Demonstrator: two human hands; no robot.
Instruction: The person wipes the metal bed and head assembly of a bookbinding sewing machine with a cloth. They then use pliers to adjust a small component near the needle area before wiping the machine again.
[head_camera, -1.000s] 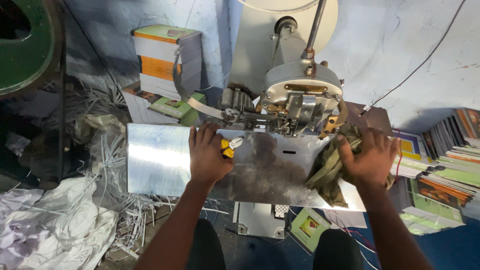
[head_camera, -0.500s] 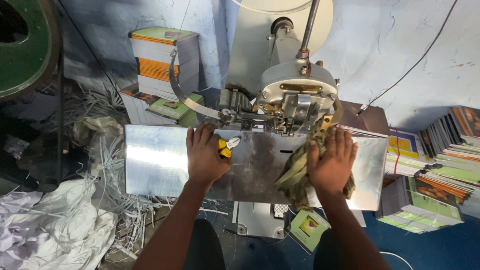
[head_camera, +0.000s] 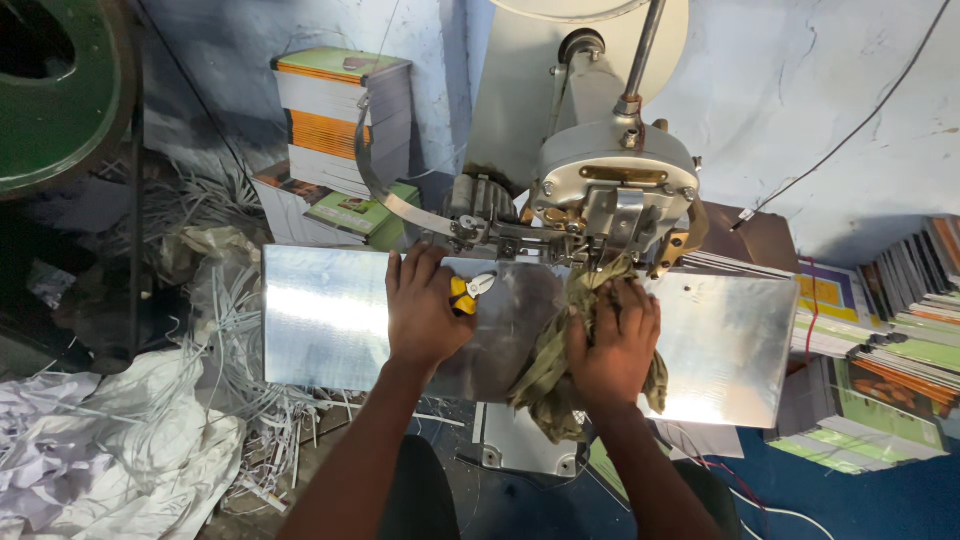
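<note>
Leftward slid the right hand (head_camera: 612, 345), clamped on the olive-green rag (head_camera: 548, 365) to wipe the shiny metal table (head_camera: 320, 315) — the left hand (head_camera: 425, 312) lay flat, fingers together, beside yellow-handled pliers (head_camera: 466, 292).

— Rough place, this. The wall (head_camera: 820, 110) behind is whitewashed plaster gone bluish, stained and chipped, with a thin black cable (head_camera: 850, 135) running slantwise across it

— And the floor?

— Deep blue floor (head_camera: 880, 500) on the right, where it shows. On the left it's buried under a heap of white paper trimmings (head_camera: 230, 400) and crumpled white sacking (head_camera: 90, 470)

— What's that stacked by the wall?

— A tall pile of notebooks (head_camera: 335, 120) with orange and green covers, top left. More stacks of notebooks (head_camera: 890, 350) crowd the right edge, some leaning on their spines

— That dark shape in the corner?

— A big green machine wheel (head_camera: 50, 90), mostly in shadow. The light falls brightest on the wall, dim down at the left
</note>
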